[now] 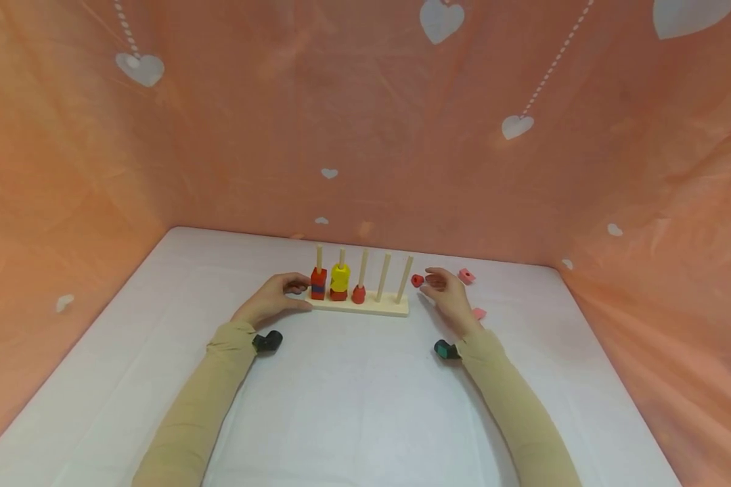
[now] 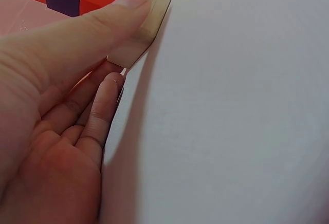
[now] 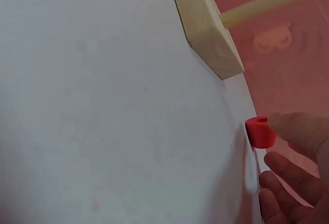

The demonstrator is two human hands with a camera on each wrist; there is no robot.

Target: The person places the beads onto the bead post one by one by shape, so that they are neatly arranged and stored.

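Observation:
A wooden peg stand [image 1: 361,308] with several upright pegs stands on the table. My left hand [image 1: 274,297] holds its left end, thumb along the front edge of the base [image 2: 141,34] and fingers round the end. Red and blue blocks [image 1: 319,284] fill the leftmost peg. Beside it are yellow pieces [image 1: 340,277] over a red one. A red piece [image 1: 358,294] sits low on the middle peg; the two right pegs are bare. Just right of the stand, my right hand [image 1: 449,297] pinches a small red bead [image 3: 261,133] with a hole in its top.
Two pink pieces lie to the right, one pink block [image 1: 466,276] beyond the right hand and another pink piece [image 1: 478,314] beside the right wrist. White cloth covers the table [image 1: 353,406]. An orange curtain [image 1: 365,122] with white hearts rises behind and at the sides.

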